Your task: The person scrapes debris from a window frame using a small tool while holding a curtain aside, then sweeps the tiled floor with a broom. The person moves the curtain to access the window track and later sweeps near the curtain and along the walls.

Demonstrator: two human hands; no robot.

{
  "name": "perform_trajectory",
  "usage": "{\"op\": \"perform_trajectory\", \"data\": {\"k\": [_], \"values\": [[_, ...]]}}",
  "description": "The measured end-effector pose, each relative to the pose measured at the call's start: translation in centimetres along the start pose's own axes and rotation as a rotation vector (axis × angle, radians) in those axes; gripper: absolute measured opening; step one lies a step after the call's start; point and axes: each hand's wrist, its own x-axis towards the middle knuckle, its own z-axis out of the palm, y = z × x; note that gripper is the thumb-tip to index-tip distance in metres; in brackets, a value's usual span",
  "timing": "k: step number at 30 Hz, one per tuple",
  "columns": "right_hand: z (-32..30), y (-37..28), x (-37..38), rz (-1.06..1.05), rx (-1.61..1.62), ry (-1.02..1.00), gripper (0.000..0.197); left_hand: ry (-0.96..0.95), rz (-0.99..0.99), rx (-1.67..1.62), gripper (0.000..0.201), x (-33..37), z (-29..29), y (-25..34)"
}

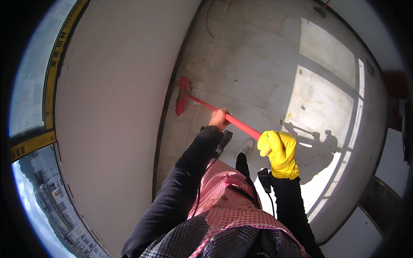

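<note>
A long-handled broom with a red handle [243,126] slants across in front of me. Its red head [183,95] rests on the floor close to the left wall, with some green in the bristles. My bare left hand [219,118] is wrapped round the handle partway down. Farther up, my right hand [278,151], in a yellow glove, is closed round the handle's upper end. Dark sleeves cover both forearms, and a pink checked apron [236,215] hangs in front of me.
Tiled floor [245,64] spreads ahead, with bright sunlit patches [322,94] and my shadow at right. A pale wall [116,107] runs along the left, beside a window with yellow-taped frame [53,73]. Another broom's green head [320,11] stands at the far right. Small debris [289,115] lies about.
</note>
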Motion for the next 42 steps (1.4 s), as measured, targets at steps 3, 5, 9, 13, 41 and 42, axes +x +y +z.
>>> {"op": "perform_trajectory", "data": {"k": [3,5,9,13,41,42], "values": [[-1.2,-3.4,-4.0,-0.17,-0.156,0.182,0.044,-0.107,-0.118,0.128,0.013,-2.8,6.1,-3.4],[-2.2,-6.6,-6.8,-0.17,-0.19,0.294,0.037,-0.17,-0.21,0.19,0.014,-5.9,10.1,-6.9],[-2.2,-12.5,-10.9,-0.168,-0.445,0.431,0.025,-0.528,-0.418,0.17,0.013,-12.3,17.2,-11.4],[-2.7,-17.1,-12.3,-0.536,-0.747,0.172,0.023,-0.674,-0.513,0.069,0.017,-18.2,20.6,-12.6],[-12.2,-13.1,-20.1,-0.213,-0.791,0.294,0.015,-0.735,-0.63,0.419,0.015,-16.7,27.6,-26.8],[-12.5,-14.1,-20.7,-0.255,-0.806,0.283,0.012,-0.755,-0.661,0.372,0.015,-17.9,28.0,-26.9]]}}
